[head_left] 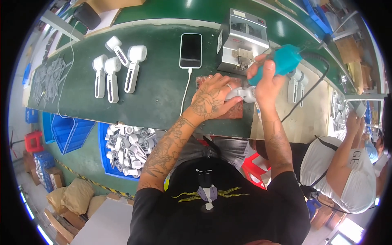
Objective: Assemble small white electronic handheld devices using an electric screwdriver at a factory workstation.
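Note:
My left hand (212, 98) presses down on a white plastic fan part (241, 94) that lies on a reddish-brown pad (233, 109) at the front of the green bench. My right hand (267, 79) grips a teal electric screwdriver (281, 61), held upright with its tip down on that white part. A black cable runs from the screwdriver to the right.
Several white fan parts (116, 71) lie on the green bench (155, 94) at left. A phone (190, 50) on a white cable lies behind my left hand, next to a grey metal machine (243, 41). A blue bin (128, 147) of white parts stands below. Another person (347, 171) works at right.

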`<control>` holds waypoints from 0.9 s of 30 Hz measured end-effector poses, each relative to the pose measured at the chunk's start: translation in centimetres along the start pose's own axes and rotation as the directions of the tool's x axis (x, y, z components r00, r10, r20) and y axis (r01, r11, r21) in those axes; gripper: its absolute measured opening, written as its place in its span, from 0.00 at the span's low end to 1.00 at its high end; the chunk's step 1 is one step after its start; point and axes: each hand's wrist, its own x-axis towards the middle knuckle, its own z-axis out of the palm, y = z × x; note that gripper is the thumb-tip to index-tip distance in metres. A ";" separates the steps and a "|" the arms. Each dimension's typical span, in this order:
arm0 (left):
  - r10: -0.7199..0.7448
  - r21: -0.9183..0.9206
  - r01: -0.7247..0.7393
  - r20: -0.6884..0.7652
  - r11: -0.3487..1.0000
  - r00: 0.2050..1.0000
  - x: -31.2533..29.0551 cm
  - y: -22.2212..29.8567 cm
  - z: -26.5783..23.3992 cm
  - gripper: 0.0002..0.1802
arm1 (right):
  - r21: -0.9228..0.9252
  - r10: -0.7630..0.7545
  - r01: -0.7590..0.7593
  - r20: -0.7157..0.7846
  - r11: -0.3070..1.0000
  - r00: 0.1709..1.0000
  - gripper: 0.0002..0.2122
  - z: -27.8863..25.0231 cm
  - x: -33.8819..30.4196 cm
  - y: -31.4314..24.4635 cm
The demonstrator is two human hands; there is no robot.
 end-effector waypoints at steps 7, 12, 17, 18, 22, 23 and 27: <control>-0.087 -0.137 0.093 0.052 0.986 0.995 -0.2 0.0 -0.5 0.20 | -0.070 -0.291 0.289 -0.009 0.955 0.957 0.14 2.0 4.3 -0.3; -0.051 -0.048 0.051 -0.007 0.998 0.999 -0.4 -0.1 0.5 0.20 | 0.015 -0.294 0.294 -0.030 0.956 0.955 0.14 1.8 4.7 1.7; -0.023 -0.081 0.023 0.005 0.996 1.000 -0.2 -0.2 0.1 0.19 | -0.093 -0.218 0.221 0.036 0.971 0.975 0.19 1.6 4.1 1.1; -0.033 -0.078 0.033 -0.003 0.996 0.999 -0.4 -0.3 0.0 0.19 | -0.055 -0.151 0.150 -0.010 0.987 0.988 0.18 1.9 3.3 0.6; -0.037 -0.067 0.036 -0.016 0.997 0.999 0.1 0.5 -0.4 0.19 | 0.069 -0.098 0.101 -0.035 0.993 0.995 0.19 0.3 0.0 -1.3; -0.046 -0.068 0.045 -0.012 0.997 0.999 0.0 0.5 -0.5 0.19 | 0.112 -0.119 0.120 -0.018 0.986 0.993 0.20 -0.2 -0.7 -1.6; -0.016 -0.045 0.016 -0.009 0.999 1.000 0.0 -0.2 -0.3 0.18 | 0.076 -0.096 0.096 0.002 0.992 0.995 0.22 -0.5 -2.3 -1.9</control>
